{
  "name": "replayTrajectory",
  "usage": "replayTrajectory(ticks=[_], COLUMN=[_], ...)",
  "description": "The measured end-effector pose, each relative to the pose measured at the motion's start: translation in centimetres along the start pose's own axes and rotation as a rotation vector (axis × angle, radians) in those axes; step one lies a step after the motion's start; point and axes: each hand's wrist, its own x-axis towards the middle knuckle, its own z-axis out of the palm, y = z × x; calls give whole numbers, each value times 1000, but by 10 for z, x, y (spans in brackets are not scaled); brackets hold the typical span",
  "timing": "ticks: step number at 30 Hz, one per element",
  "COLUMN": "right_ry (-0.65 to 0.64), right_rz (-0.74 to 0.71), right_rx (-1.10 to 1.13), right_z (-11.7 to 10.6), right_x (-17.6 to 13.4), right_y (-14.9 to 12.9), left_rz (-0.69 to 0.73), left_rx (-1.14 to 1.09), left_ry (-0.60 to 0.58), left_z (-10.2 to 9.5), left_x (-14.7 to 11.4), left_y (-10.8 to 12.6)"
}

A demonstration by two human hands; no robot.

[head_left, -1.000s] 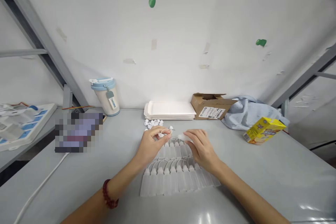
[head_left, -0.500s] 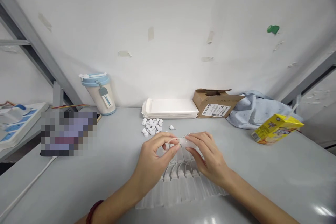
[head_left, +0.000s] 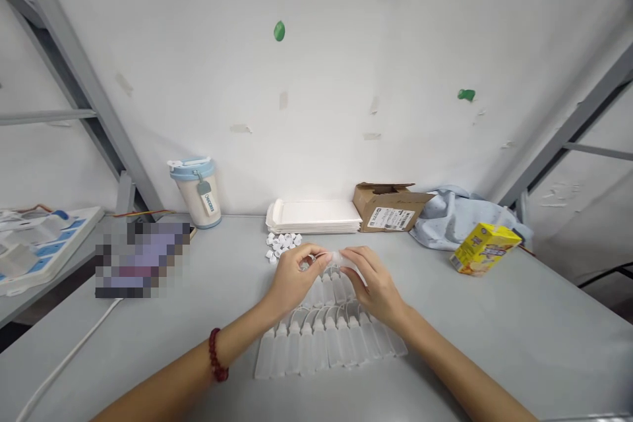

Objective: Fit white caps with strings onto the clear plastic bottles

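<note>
Both hands meet over the middle of the desk around a small translucent plastic bottle (head_left: pixel 337 258). My right hand (head_left: pixel 373 287) grips the bottle's body, thumb below and fingers above. At its neck end, the thumb and fingers of my left hand (head_left: pixel 291 280) are pinched together; what exactly lies between them is hidden. Beneath the hands, several similar translucent bottles (head_left: pixel 320 346) lie side by side in a front row, thin white strands curving from their necks. A second row of bottles (head_left: pixel 326 291) lies behind, partly covered by the hands. Small white caps (head_left: pixel 281 244) form a loose pile beyond my left hand.
Along the wall stand a blue-lidded tumbler (head_left: pixel 198 194), a stack of white trays (head_left: pixel 316 216), an open cardboard box (head_left: pixel 390 211) and a light blue cloth (head_left: pixel 445 217). A yellow drink carton (head_left: pixel 484 250) is at right. A blurred phone (head_left: pixel 148 257) with a cable lies left.
The view has tilted upward and shifted, showing more of the front bottle row. My hands stay together at the bottle. The strand loop by my left fingers shows less clearly now.
</note>
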Motion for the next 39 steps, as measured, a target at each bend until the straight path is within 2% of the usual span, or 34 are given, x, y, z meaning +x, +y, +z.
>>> replayTrajectory(ticks=[9, 15, 19, 23, 26, 28, 33, 39], right_ry=[-12, -22, -70, -87, -67, -50, -50, -59], right_rz=[15, 67, 52, 59, 100, 125, 153, 170], right_rx=[-36, -22, 17, 47, 21, -6, -27, -10], right_z=[-4, -6, -5, -4, -4, -4, -2, 1], right_x=[2, 2, 1, 1, 1, 1, -1, -2], right_y=[9, 2, -1, 1, 3, 5, 11, 14], left_rz=[-23, -16, -5, 62, 186, 234, 224, 236], left_rx=[12, 24, 50, 151, 379, 509, 580, 566], left_ry=[-107, -220, -289, -385, -418, -374, -355, -390], left_z=[7, -2, -6, -13, -22, -26, -27, -19], left_x=[17, 26, 28, 31, 39, 45, 55, 60], left_y=[-6, -3, 1, 2, -8, -20, -52, -65])
